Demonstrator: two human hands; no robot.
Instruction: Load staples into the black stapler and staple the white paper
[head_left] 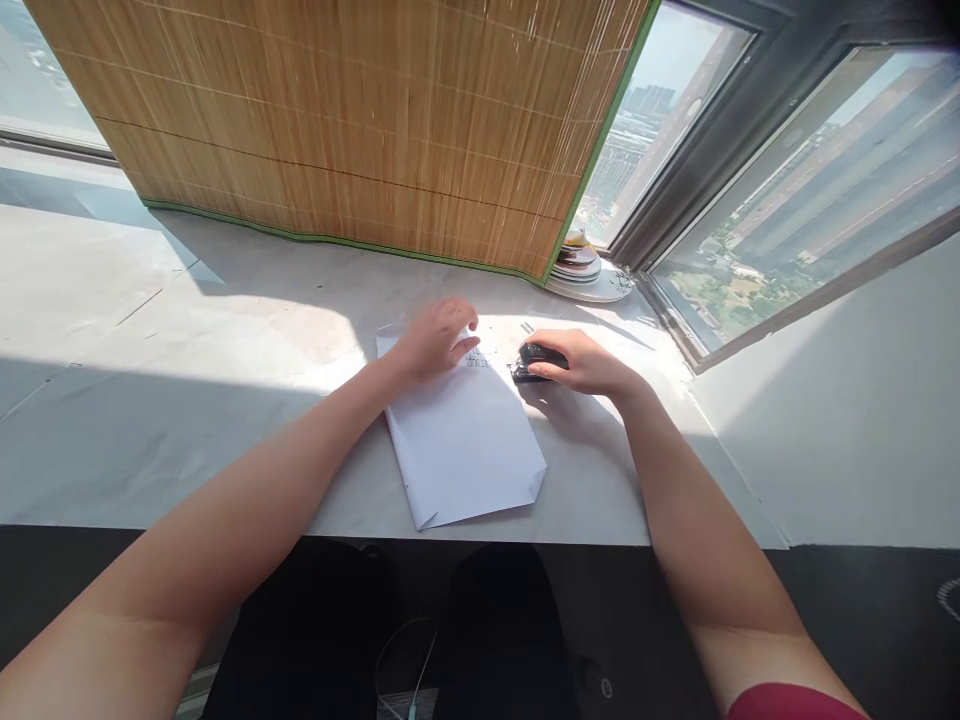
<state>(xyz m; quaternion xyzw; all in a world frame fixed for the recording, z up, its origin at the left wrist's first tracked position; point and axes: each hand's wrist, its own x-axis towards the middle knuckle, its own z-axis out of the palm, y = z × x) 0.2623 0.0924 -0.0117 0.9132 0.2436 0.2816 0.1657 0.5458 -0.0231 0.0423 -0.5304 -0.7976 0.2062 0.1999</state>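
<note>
Mid-frame, R hand (581,362) had grip round stapler (546,357); L hand (441,335), half-curled, app. empty, lay over paper (466,450), prob. light, bendy, best edge-held.

The one camera sat on the wearer's head, above and behind the left hand (439,338) and right hand (579,362). It faced forward and down, near enough to catch both arms (322,450), with legs (502,630) below the hands, the blind (360,120) beyond them and a window (832,200) off the right hand's right side.

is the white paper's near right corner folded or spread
Folded: the white paper shows a slanted edge and triangular crease there.
</note>
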